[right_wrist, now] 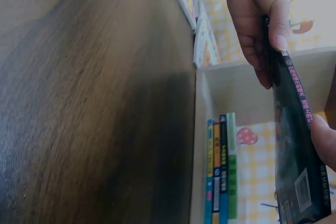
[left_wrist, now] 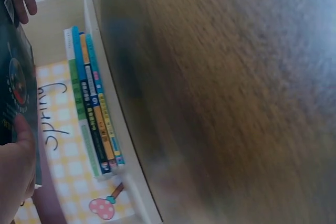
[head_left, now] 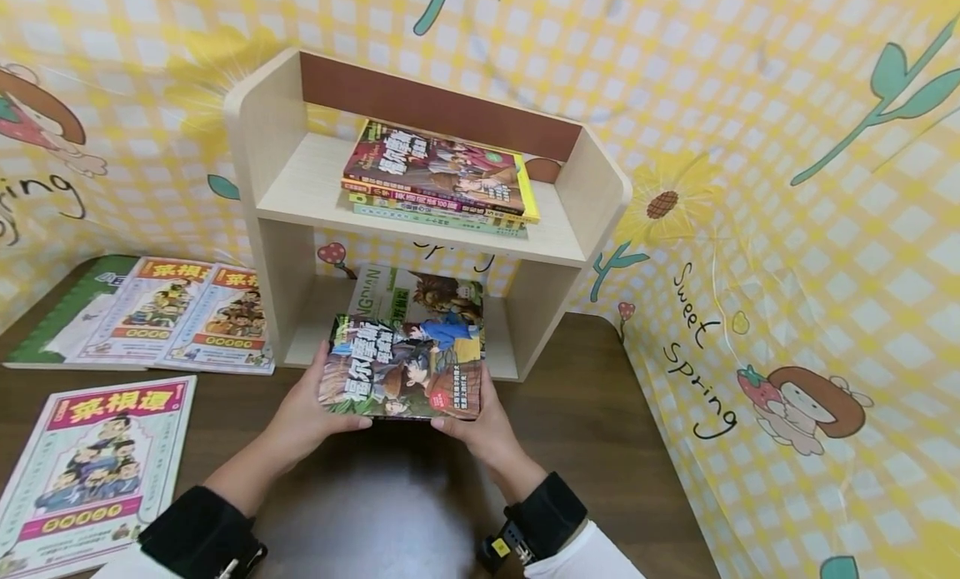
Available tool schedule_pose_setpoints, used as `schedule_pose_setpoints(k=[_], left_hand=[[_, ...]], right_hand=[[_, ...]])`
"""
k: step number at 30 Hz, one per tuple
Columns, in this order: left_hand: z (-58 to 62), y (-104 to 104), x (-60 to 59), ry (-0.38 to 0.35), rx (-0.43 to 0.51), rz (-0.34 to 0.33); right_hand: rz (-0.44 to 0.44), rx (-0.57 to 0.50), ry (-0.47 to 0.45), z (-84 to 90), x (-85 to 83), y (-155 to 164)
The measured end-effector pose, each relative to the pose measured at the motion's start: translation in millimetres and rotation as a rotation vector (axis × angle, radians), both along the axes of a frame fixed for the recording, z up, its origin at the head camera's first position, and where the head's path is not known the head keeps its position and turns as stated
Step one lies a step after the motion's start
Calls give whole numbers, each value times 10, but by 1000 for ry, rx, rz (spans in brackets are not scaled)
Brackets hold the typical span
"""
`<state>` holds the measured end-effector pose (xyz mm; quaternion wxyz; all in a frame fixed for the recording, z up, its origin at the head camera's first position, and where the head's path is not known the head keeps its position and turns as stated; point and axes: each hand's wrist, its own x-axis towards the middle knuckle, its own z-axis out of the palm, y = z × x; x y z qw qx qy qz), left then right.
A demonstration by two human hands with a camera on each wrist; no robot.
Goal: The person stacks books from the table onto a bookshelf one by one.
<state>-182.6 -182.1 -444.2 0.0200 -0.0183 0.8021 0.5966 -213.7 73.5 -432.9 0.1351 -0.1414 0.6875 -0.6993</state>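
A comic book (head_left: 403, 366) is held flat between both hands, just in front of the lower bay of a small wooden shelf (head_left: 288, 187) standing on the tabletop (head_left: 600, 412). The left hand (head_left: 303, 412) is clamped on the book's left edge, thumb on the cover and fingers under it; the right hand (head_left: 483, 425) grips the right edge in the same way. The book is lifted clear of the tabletop, its far edge level with the shelf's front. Another book (head_left: 416, 294) already lies flat in the lower bay, and a stack (head_left: 442, 179) of four rests on the upper board.

The step in hand is judged to be the laying of the comic book in the lower bay, on the book lying there. It is best kept level and slid in straight, so that its far corners are kept off the side walls and the book beneath is not pushed back. The fingers underneath should be drawn out only once the far edge is resting.

Three magazines (head_left: 150, 312) and a fourth (head_left: 90, 462) lie to the left.
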Motion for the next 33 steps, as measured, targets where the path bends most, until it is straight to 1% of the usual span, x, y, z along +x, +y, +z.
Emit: schedule_pose_setpoints(k=[4, 8, 13, 16, 18, 21, 25, 29, 33], left_hand=[[-83, -15, -80, -20, 4, -15], [-154, -26, -143, -63, 12, -21], [-216, -59, -235, -91, 25, -22], [-245, -86, -302, -109, 23, -19], [-263, -91, -351, -123, 22, -20], [-290, -70, -431, -131, 21, -29], [-313, -29, -520, -131, -6, -32], [-317, -11, -570, -132, -37, -9], [-323, -8, -618, -111, -51, 8]], right_hand=[[1, 12, 5, -99, -71, -5], [-3, 29, 4, -187, -140, -19], [-16, 62, 5, -261, -260, -71], [-21, 72, -8, -299, -330, -104], [-40, 93, -20, -317, -363, -111], [-78, 130, -25, -340, -402, -99], [-106, 157, 15, -368, -446, -80], [-132, 198, 49, -393, -471, -98], [-154, 245, 62, -420, -488, -129]])
